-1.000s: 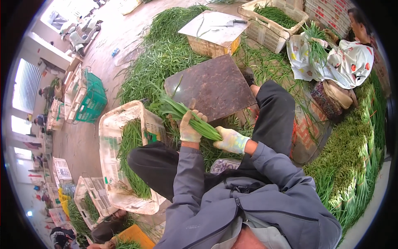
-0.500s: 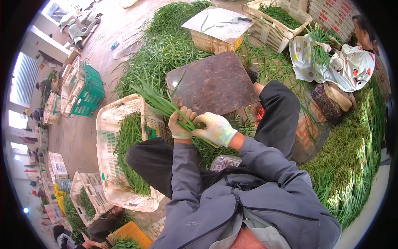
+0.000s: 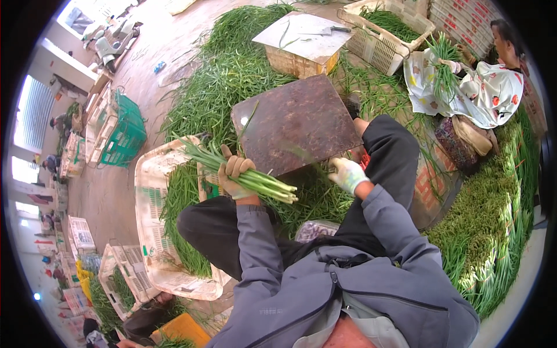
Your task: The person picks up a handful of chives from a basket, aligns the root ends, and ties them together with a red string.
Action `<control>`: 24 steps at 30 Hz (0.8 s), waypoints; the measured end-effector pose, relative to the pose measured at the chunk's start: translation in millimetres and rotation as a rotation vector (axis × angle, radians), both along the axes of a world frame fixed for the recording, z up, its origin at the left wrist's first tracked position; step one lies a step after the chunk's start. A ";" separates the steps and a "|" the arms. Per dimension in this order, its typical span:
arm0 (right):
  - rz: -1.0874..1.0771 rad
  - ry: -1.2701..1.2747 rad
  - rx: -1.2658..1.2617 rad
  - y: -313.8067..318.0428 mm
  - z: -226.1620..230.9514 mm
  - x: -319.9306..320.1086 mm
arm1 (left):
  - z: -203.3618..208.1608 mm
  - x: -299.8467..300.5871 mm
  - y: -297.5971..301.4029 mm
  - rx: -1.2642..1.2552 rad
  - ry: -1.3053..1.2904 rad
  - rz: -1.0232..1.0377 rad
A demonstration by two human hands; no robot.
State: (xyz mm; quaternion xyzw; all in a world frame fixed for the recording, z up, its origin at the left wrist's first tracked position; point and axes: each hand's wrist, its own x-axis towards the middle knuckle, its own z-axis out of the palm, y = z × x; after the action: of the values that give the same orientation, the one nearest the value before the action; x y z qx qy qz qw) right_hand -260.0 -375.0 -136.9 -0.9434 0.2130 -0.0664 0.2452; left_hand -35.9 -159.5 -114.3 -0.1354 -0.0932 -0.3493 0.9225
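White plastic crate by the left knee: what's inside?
Long leafy greens lie inside the crate. They cover the bottom beneath them, and the left knee hides part, so I can't see there.

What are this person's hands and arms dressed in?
The left hand and right hand wear pale gloves, the right one showing faint yellowish-green tints. Long, bluish-grey jacket sleeves cover the arms, ending short of the gloves. No cables show.

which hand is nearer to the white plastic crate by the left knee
Left. The gloved left hand, holding a bunch of long green stalks, is by the right side of the white plastic crate; the gloved right hand is farther right, near the mottled brown rectangular board.
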 end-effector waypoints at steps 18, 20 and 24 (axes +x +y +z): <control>0.332 -0.454 0.290 91.8 87.3 45.4 | -21.6 -4.1 4.9 0.158 -0.026 -0.009; 0.392 -0.402 -0.004 107.8 85.3 56.9 | -25.0 -0.7 6.0 0.286 -0.097 0.017; 0.390 -0.483 -0.025 97.9 70.8 64.0 | -22.7 -0.2 12.0 0.475 -0.085 0.103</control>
State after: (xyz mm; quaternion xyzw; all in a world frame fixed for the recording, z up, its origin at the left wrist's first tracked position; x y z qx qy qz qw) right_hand -196.0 -277.1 -66.1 -0.9265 -0.0374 -0.2429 0.2851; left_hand -36.1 -147.5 -137.0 0.1051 -0.0542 -0.3193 0.9402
